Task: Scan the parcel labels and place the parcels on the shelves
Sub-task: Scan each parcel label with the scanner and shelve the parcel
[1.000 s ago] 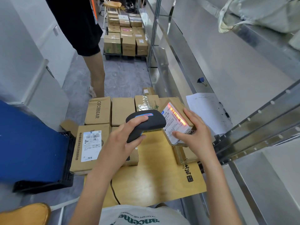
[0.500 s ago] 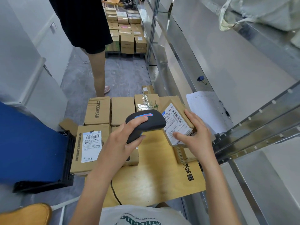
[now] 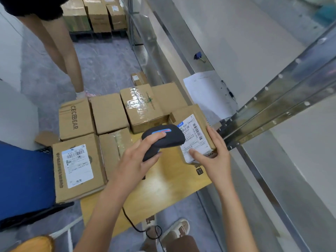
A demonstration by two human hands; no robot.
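My left hand (image 3: 135, 161) grips a black barcode scanner (image 3: 163, 138) whose head points right at a small cardboard parcel (image 3: 197, 124). My right hand (image 3: 213, 157) holds that parcel from its near right corner, thumb on its white label (image 3: 193, 137). The label faces up and towards me, partly hidden by the scanner head. The scanner's cable (image 3: 132, 222) hangs down to the floor. No scan light shows on the label.
Several cardboard parcels (image 3: 109, 113) lie on the floor ahead, one with a white label (image 3: 77, 165), beside a flat yellow carton (image 3: 163, 188). Metal shelving (image 3: 272, 110) runs along the right, holding a paper sheet (image 3: 205, 91). A person's legs (image 3: 60, 48) stand at the far left. A blue crate (image 3: 23, 179) sits left.
The red scan light on the label has gone out. The view has tilted down and the person ahead has stepped closer. Both hands keep their hold.
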